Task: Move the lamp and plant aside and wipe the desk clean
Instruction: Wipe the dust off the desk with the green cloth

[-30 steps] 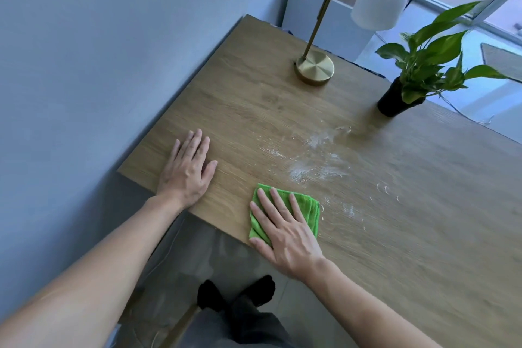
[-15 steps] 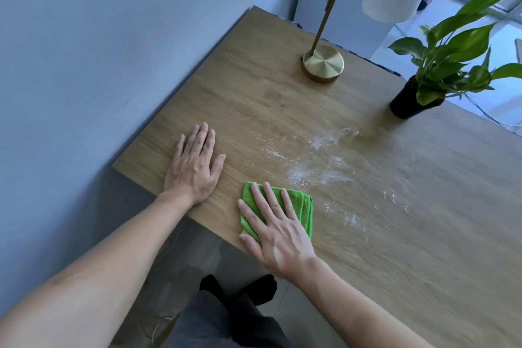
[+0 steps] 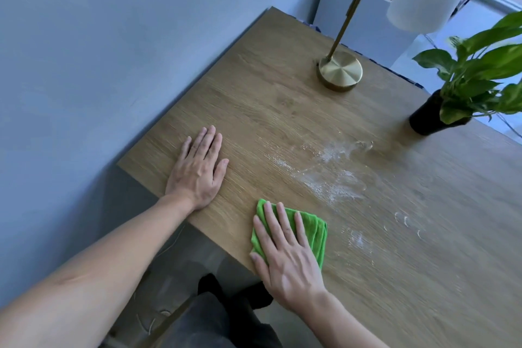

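2 flat hands on a dusty wooden desk, 1 pressing a green cloth.

The right hand point(image 3: 285, 251), fingers spread and palm down, presses a folded green cloth point(image 3: 308, 232) of ribbed, soft weave near the desk's point(image 3: 282, 99) front edge. At its 10 o'clock the left hand point(image 3: 199, 169) lies flat on bare wood, fingers close together. At 1 o'clock from the cloth, white powdery smears point(image 3: 327, 175) streak the oak-grain top. Farther off at 12 o'clock stands the lamp point(image 3: 340, 70), with a round brushed-brass base, thin brass stem and frosted white bell shade. At 2 o'clock a black pot point(image 3: 423, 121) holds the plant point(image 3: 477, 70), broad glossy green leaves. A smooth blue-grey wall point(image 3: 113, 37) borders the desk's left side.
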